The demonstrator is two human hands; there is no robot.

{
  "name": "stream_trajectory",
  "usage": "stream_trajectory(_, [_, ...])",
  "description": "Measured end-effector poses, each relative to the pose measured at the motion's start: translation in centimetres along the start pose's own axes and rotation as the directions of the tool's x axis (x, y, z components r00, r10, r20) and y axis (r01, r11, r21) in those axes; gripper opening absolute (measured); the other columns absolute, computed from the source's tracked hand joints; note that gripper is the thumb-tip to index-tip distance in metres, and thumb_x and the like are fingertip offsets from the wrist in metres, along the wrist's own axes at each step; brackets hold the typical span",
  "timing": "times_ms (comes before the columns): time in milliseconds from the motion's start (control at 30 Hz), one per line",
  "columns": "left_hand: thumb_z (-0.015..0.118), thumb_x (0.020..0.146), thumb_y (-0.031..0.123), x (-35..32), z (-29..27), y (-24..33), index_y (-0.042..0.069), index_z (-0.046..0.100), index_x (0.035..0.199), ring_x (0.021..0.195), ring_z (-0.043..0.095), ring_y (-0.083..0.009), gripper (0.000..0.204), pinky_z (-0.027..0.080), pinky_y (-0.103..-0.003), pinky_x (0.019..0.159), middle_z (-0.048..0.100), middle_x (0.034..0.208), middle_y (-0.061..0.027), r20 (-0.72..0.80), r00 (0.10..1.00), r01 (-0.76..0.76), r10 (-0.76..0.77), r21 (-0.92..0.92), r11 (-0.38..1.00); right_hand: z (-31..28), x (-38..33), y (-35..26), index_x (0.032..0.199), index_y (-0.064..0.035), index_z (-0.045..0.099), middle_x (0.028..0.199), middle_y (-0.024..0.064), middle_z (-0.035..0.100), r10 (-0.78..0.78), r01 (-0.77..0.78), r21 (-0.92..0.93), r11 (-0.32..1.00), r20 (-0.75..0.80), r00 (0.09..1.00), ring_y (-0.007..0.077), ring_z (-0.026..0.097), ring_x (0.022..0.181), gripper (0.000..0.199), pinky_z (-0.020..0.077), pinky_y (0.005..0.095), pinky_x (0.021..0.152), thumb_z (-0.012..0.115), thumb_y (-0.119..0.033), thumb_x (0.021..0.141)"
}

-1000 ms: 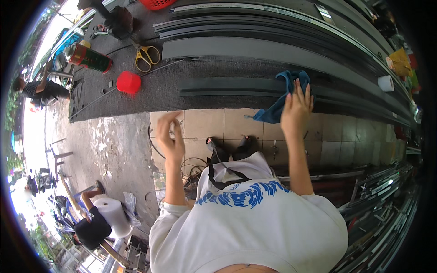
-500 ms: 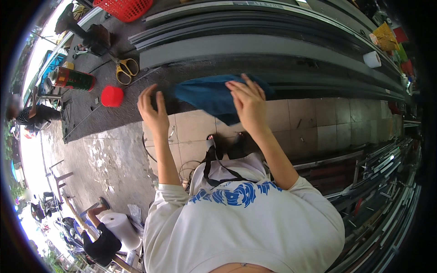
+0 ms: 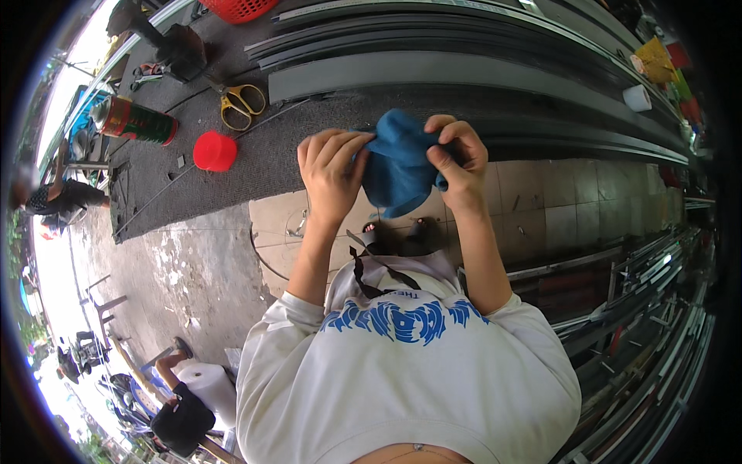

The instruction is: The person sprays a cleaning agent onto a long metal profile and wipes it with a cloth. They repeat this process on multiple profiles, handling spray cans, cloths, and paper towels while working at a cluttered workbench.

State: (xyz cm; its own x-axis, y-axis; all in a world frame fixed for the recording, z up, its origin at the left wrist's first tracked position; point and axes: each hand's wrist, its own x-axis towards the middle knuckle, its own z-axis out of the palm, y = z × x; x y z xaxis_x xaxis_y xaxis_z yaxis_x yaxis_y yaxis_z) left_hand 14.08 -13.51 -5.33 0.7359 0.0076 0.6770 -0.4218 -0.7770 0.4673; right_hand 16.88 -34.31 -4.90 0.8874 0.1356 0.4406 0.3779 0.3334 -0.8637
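A blue cloth (image 3: 398, 166) hangs bunched between my two hands, over the near edge of the workbench. My left hand (image 3: 332, 170) pinches its left side, fingers curled in toward the thumb. On the other side, my right hand (image 3: 461, 162) grips the cloth between thumb and bent fingers. The cloth's lower part droops in folds, and its top bulges up between the hands. Left of my left hand, a round red plastic piece (image 3: 215, 151) lies on the bench's dark mat (image 3: 286, 139).
Yellow-handled scissors (image 3: 242, 107), a spray can (image 3: 139, 122) and a red basket (image 3: 239, 6) are on the bench's left part. Long grey metal profiles (image 3: 433, 71) stretch across it. More metal bars (image 3: 618, 309) are stacked at right. A person (image 3: 182, 417) is at lower left.
The cloth was spread out with my right hand over it and my left hand apart and open. Now both hands hold it, gathered up and nearer each other.
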Motion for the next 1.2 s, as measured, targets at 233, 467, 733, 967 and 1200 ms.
stream_trajectory(233, [0.067, 0.082, -0.008, 1.2, 1.2, -1.8, -0.002, 0.069, 0.103, 0.084, 0.068, -0.0238, 0.022, 0.054, -0.032, 0.077, 0.069, 0.093, -0.0133, -0.068, 0.955, 0.259, -0.289, -0.288, 0.922, 3.6, -0.2, 1.7, 0.113, -0.0082, 0.068, 0.135, 0.0116, 0.060, -0.052, 0.198, -0.866, 0.459, 0.196, 0.979, 0.0325, 0.054, 0.127, 0.046, 0.0378, 0.0438, 0.108, 0.085, -0.016, 0.071])
stream_trajectory(467, [0.071, 0.075, 0.004, 0.1, -3.2, -3.5, 0.004, 0.068, 0.114, 0.092, 0.067, -0.0245, 0.039, 0.049, -0.036, 0.086, 0.071, 0.096, -0.0104, 0.016, 0.987, 0.161, -0.162, -0.272, 0.949, 0.7, 0.9, 5.1, 0.099, -0.0039, 0.068, 0.121, 0.0113, 0.068, -0.109, 0.238, -0.732, 0.639, 0.220, 0.969, 0.0323, 0.060, 0.116, 0.026, 0.0424, 0.0413, 0.100, 0.076, 0.000, 0.075])
stream_trajectory(733, [0.071, 0.085, 0.005, -0.6, -6.2, -5.4, 0.004, 0.075, 0.085, 0.083, 0.065, -0.0262, 0.004, 0.049, -0.035, 0.081, 0.073, 0.091, -0.0088, -0.022, 0.972, 0.231, -0.235, -0.125, 0.965, 1.6, 2.0, -3.6, 0.106, -0.0047, 0.071, 0.120, 0.0148, 0.068, -0.127, -0.213, -0.836, 0.506, -0.316, 0.940, 0.0330, 0.064, 0.108, 0.033, 0.0494, 0.0390, 0.093, 0.059, 0.006, 0.078])
stream_trajectory(967, [0.062, 0.097, 0.026, 0.7, 1.4, -2.9, 0.006, 0.046, 0.146, 0.134, 0.049, -0.0354, 0.056, 0.039, -0.044, 0.110, 0.050, 0.147, -0.0167, 0.302, 0.945, 0.190, -0.129, -0.182, 0.965, 4.2, 0.6, 4.4, 0.122, -0.0074, 0.068, 0.116, 0.0102, 0.071, -0.151, 0.137, -0.976, 0.166, 0.112, 0.982, 0.0276, 0.060, 0.094, 0.037, 0.0476, 0.0402, 0.084, 0.073, -0.016, 0.086])
stream_trajectory(1200, [0.047, 0.103, 0.039, 0.1, 3.5, -2.4, 0.005, 0.033, 0.153, 0.142, 0.039, -0.0299, 0.062, 0.030, -0.046, 0.117, 0.042, 0.154, -0.0138, 0.393, 0.915, 0.013, -0.090, 0.194, 0.981, -21.2, 2.4, -1.2, 0.126, -0.0031, 0.062, 0.109, 0.0183, 0.068, -0.327, -0.482, -0.865, -0.138, -0.420, 0.847, 0.0351, 0.056, 0.110, 0.035, 0.0477, 0.0458, 0.091, 0.062, -0.016, 0.094])
